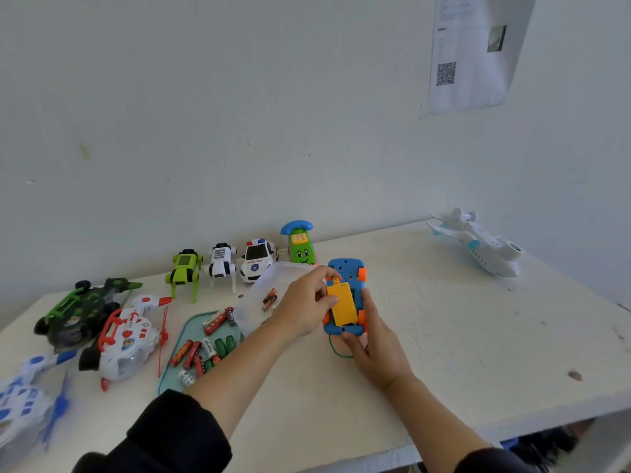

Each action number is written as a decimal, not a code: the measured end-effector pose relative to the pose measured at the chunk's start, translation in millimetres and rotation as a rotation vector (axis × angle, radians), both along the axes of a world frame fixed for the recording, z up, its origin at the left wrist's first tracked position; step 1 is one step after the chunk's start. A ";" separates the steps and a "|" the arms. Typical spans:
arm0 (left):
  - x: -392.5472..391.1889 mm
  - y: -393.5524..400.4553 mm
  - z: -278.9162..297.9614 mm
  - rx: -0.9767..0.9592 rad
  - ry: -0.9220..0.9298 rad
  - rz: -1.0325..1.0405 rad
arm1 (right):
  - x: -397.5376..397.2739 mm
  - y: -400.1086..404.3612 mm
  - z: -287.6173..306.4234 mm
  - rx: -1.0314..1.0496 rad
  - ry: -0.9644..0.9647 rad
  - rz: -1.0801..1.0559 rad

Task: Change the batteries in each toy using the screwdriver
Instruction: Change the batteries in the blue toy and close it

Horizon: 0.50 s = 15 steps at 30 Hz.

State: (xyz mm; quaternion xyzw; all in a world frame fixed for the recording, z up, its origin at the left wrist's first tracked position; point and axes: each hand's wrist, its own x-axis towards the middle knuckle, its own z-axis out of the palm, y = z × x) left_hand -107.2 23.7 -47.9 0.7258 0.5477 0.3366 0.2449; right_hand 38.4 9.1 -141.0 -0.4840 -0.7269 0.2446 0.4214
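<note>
Blue toy (351, 288): it lies upside down on the table (461, 329), wheels up, with the yellow cover (341, 307) on its belly; everything below is placed from it
Your left hand (302, 307): it comes in from the toy's left, fingers curled, thumb and fingertips pinching the left edge of the cover
Your right hand (370, 346): it holds the toy's near end, fingers curled along the right side and under the near edge
Clear tub (259, 302): just left of the toy, partly behind your left hand, a couple of batteries inside
Teal tray (191, 332): farther left and nearer to you, with loose batteries (196, 353), red and green ones among them
Green phone (300, 245): just behind the toy, by the wall
Police car (256, 259): behind and left, beside the green phone
White dog (221, 264) and green dog (184, 271): in the same row, farther left
Plane (478, 242): well apart to the right, at the back of the table
Screwdriver: you cannot tell where it is
</note>
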 end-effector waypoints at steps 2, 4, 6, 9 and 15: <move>0.7 0.5 0.9 0.013 0.028 -0.019 | 0.2 0.6 -1.2 0.013 -0.001 -0.001; 1.1 0.1 1.8 0.012 0.054 -0.036 | 0.2 1.1 -1.9 0.019 -0.018 0.001; 2.2 -0.4 2.7 0.002 0.071 -0.040 | 0.5 0.7 -1.3 0.017 -0.036 0.002; 2.7 0.1 3.3 0.000 0.061 -0.038 | 0.6 -0.8 0.8 0.025 -0.042 0.002; -0.1 1.0 -1.2 0.002 0.011 -0.016 | 0.8 -2.8 4.0 0.032 -0.054 0.016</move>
